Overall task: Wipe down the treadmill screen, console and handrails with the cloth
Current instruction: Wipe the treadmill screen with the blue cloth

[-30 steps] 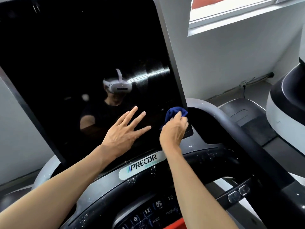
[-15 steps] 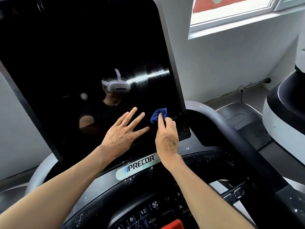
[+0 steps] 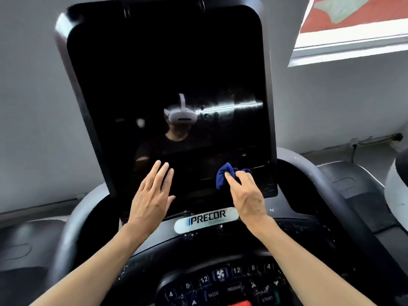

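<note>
Cloth (image 3: 223,178), soft, light and bunched, sits pinched in the right hand (image 3: 247,196) against the lower screen (image 3: 167,85); left hand (image 3: 152,196) rests flat, fingers together. Glass looks slippery.

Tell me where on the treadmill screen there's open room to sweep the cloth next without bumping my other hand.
The screen is open above both hands, up to its top edge. A bare gap also lies between the left hand and the blue cloth gripped by the right hand. The bottom strip is crowded: both hands sit just above the Precor badge.
</note>
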The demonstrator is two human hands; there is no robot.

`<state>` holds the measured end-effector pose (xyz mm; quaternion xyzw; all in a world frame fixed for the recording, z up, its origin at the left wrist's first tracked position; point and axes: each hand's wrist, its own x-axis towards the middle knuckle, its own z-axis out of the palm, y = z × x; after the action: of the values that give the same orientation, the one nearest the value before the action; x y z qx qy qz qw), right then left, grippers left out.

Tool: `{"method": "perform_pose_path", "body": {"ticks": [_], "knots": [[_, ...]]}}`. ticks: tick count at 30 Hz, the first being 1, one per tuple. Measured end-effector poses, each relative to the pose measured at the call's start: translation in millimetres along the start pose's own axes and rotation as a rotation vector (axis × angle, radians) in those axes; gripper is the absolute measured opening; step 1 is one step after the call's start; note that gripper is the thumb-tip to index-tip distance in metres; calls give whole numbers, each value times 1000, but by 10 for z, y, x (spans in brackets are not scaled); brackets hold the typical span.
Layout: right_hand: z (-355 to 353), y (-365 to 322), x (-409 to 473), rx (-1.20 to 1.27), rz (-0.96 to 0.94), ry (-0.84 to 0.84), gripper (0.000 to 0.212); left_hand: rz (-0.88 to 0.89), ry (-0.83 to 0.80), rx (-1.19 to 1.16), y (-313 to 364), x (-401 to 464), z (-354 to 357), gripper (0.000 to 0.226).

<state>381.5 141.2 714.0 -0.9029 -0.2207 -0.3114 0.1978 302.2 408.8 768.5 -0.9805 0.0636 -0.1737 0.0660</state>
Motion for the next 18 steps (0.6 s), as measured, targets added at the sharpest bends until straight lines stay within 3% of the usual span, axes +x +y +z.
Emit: {"method": "perform_pose_path", "body": {"ticks": [4,8,11,18], "knots": [[31,-140,128,27,-227,-50,43,-154,-35,16,-137,-446,77,76],[219,-703,289,88,-422,-144,35,-249,-74,52,-181,-609,136,72],[314,-1077,349,114,-464,-193,21,-229,-80,81,-214,-678,135,68],[127,-544,351,32,-475,-167,19,-314,-71,69,-516,-882,87,61]]}}
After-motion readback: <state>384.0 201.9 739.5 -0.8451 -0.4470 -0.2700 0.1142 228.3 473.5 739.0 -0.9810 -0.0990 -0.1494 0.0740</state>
